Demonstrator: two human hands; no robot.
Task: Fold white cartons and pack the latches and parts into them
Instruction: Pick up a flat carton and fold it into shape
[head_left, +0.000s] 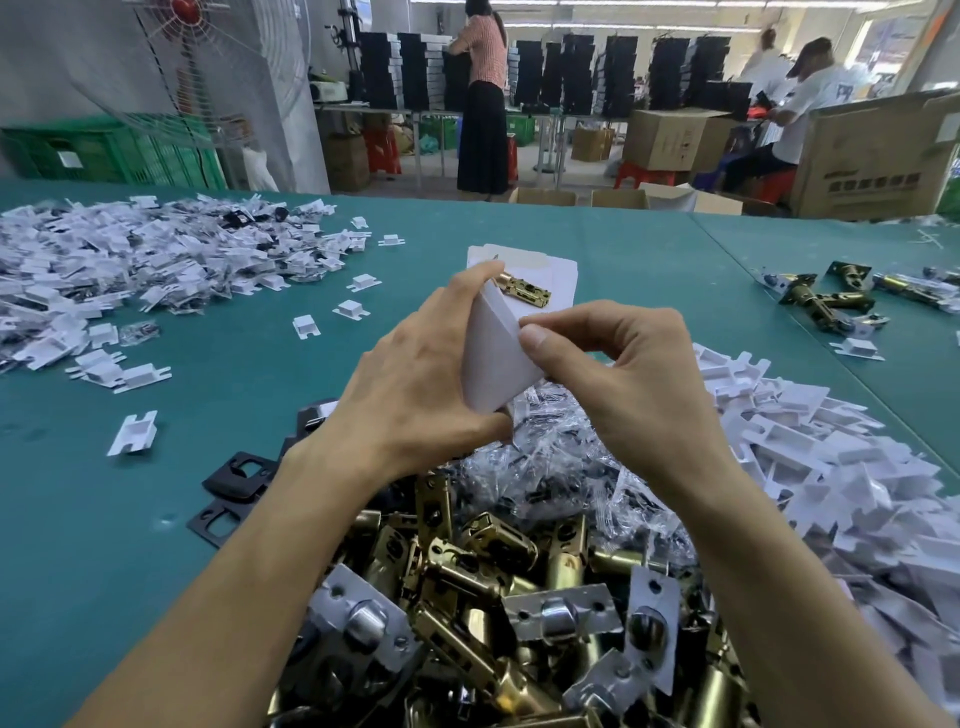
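Observation:
A white carton (491, 358) is held upright between both hands above the table. My left hand (415, 384) grips its left side, fingers curled round the top edge and thumb under the bottom. My right hand (618, 364) pinches the carton's right edge between thumb and forefinger. A brass latch (524, 291) pokes out of the carton's far open end, over its white flap (556, 270). Below my arms lies a heap of brass latches (493, 597) with silver faceplates.
Clear bags of small parts (561, 467) and flat white cartons (831, 467) pile at the right. Packed white cartons (130, 270) heap at the far left on the green table (234, 364). Black strike plates (234, 488) lie at the left. Loose latches (831, 296) lie far right. People work behind.

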